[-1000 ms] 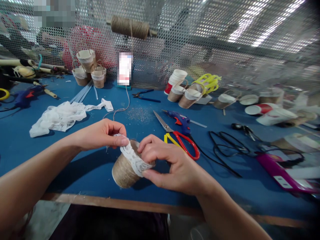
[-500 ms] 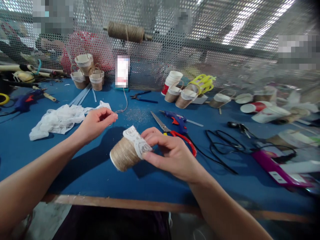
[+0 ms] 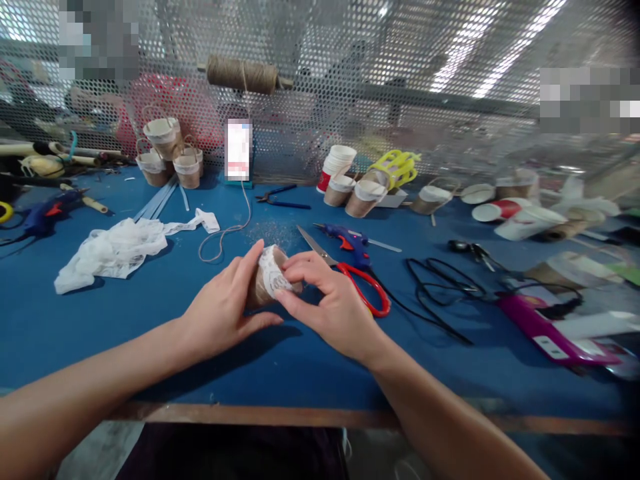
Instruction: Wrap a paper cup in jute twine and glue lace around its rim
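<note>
A twine-wrapped paper cup (image 3: 259,291) is tilted between my hands above the blue table, its mouth turned up to the right. White lace (image 3: 273,271) runs around its rim. My left hand (image 3: 225,300) is curved around the bottom of the cup, with the thumb stretched out below. At the rim, my right hand (image 3: 327,297) pinches the lace-covered edge, thumb outside and fingers at the mouth. Scissors with red handles (image 3: 370,287) lie just beyond my right hand, beside a blue glue gun (image 3: 353,245). A loose length of twine (image 3: 215,247) curls on the table behind my left hand.
Bunched white lace (image 3: 113,250) lies at left, another glue gun (image 3: 47,213) farther out. Finished small baskets (image 3: 187,170) stand stacked behind. Pliers (image 3: 285,200), a phone (image 3: 238,150), a twine spool (image 3: 243,75) and a purple power strip (image 3: 550,333) with black cable are around.
My left hand has moved right and down from above the table onto the cup. The cup has turned, its mouth now facing more upward. The twine end lies loose on the table.
</note>
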Tool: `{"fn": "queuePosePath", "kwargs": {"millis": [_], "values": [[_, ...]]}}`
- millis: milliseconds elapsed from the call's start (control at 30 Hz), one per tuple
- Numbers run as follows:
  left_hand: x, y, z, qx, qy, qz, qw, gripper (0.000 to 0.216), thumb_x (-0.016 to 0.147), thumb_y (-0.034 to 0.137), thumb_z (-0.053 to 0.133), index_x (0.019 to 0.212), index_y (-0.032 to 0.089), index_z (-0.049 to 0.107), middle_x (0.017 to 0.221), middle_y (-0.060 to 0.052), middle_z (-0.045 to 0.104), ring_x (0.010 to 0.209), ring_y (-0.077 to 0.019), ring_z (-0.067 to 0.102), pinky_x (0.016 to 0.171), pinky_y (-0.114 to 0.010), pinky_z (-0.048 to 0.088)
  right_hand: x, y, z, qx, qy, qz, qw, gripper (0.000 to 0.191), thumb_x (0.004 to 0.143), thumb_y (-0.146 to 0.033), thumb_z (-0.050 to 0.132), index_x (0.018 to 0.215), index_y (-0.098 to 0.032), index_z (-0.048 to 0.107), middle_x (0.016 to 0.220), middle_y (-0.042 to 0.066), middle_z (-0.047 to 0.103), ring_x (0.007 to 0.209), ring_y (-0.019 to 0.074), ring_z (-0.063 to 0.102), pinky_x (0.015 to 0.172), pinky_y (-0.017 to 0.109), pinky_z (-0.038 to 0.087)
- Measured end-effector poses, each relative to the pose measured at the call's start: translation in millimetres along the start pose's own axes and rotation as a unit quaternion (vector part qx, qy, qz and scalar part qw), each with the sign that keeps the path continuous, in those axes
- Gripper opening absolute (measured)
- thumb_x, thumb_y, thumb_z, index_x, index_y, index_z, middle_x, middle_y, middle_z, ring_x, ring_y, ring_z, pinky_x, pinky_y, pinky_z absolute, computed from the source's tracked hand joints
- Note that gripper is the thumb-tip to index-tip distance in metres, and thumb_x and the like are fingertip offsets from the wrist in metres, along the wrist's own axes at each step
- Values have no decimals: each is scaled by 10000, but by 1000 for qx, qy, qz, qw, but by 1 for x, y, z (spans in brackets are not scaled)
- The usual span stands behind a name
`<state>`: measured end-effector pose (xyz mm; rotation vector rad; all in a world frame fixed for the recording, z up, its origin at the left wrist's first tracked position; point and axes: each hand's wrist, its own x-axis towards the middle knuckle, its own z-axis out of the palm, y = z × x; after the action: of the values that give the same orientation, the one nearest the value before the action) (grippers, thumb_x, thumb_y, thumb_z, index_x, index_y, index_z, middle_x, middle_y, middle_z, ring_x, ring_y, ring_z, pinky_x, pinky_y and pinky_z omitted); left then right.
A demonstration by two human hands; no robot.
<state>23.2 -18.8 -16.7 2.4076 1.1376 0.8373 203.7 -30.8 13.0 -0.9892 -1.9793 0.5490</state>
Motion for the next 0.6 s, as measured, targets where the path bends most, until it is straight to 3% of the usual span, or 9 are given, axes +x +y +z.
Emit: {"fn": "queuePosePath", "kwargs": {"millis": [167,267,367,467,533,600], "values": [[2,-3,1,-11,-7,1,1000,697,788,406,575,1348,170,233,1187,-166,509,1067,-292,543,871,-466,471,0,1,1,-21,-11,-16,1000,46,772,-184,606,774,-197,562,851,49,576,905,175,550,793,335,471],[5,-3,-3,-61,1,-29,998,649,762,374,608,1299,166,307,1203,-159,505,1080,-284,536,895,-466,456,1,-2,-1,-43,45,-22,998,134,765,-194,615,894,-194,579,921,60,591,909,177,550,819,356,460],[8,-2,-7,-133,4,-66,989,621,741,356,630,1256,152,351,1221,-160,510,1106,-279,525,908,-450,449,-1,-9,-6,-10,102,-1,995,115,799,-173,545,908,-190,575,785,17,585,712,125,558,669,285,483],[10,-2,-9,-159,-3,-91,983,609,737,353,631,1240,135,365,1210,-166,523,1104,-277,526,901,-441,450,-4,-16,-9,110,-1,60,992,129,845,-193,462,902,-170,575,521,-65,480,431,65,450,429,197,403],[10,-3,-8,-149,-4,-93,984,602,735,352,630,1234,136,370,1209,-165,523,1103,-278,525,901,-448,445,-4,-18,-9,161,-95,112,976,173,846,-207,452,950,-144,575,453,-91,433,367,50,402,369,178,348],[9,-3,-8,-129,1,-83,988,593,739,355,621,1232,142,368,1212,-163,516,1108,-280,517,902,-458,439,-3,-19,-9,173,-133,162,962,208,833,-216,471,994,-126,566,452,-93,445,356,42,388,352,168,322]]}}
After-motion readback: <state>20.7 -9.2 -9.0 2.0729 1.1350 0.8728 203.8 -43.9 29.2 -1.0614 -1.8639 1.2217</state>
